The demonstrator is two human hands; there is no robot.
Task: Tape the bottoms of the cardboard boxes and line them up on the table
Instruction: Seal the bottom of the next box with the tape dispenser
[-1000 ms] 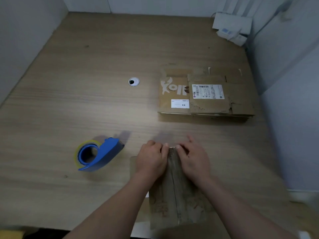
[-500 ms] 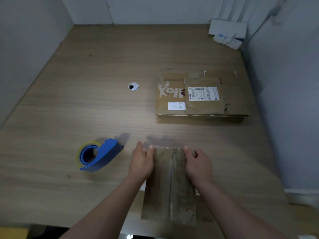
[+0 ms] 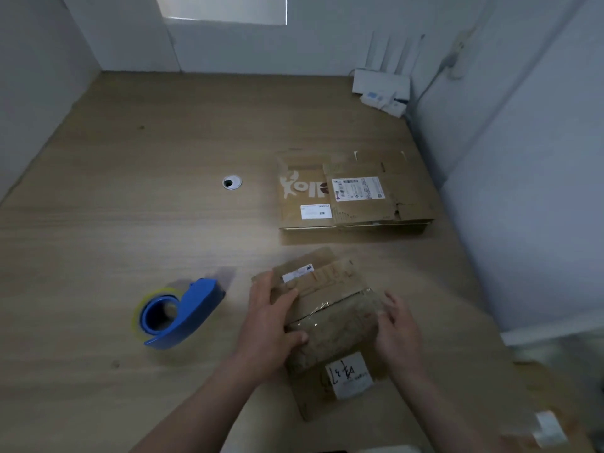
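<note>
Box point(image 3: 330, 322) motion-blurred, label writing unreadable, near end partly behind the wrists; cannot tell if it rests on the table point(image 3: 130, 223) or is lifted. Brown card, clear tape glinting across the top, white labels at both ends. It is at the near edge, right of the dispenser point(image 3: 178, 313), apart from the flat boxes point(image 3: 353, 194) behind. Left hand point(image 3: 271, 325) and right hand point(image 3: 397, 335) clamp its sides, fingers curled on.

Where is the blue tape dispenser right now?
In the head view, the blue tape dispenser lies on the table, left of the left hand and the box it holds.
</note>
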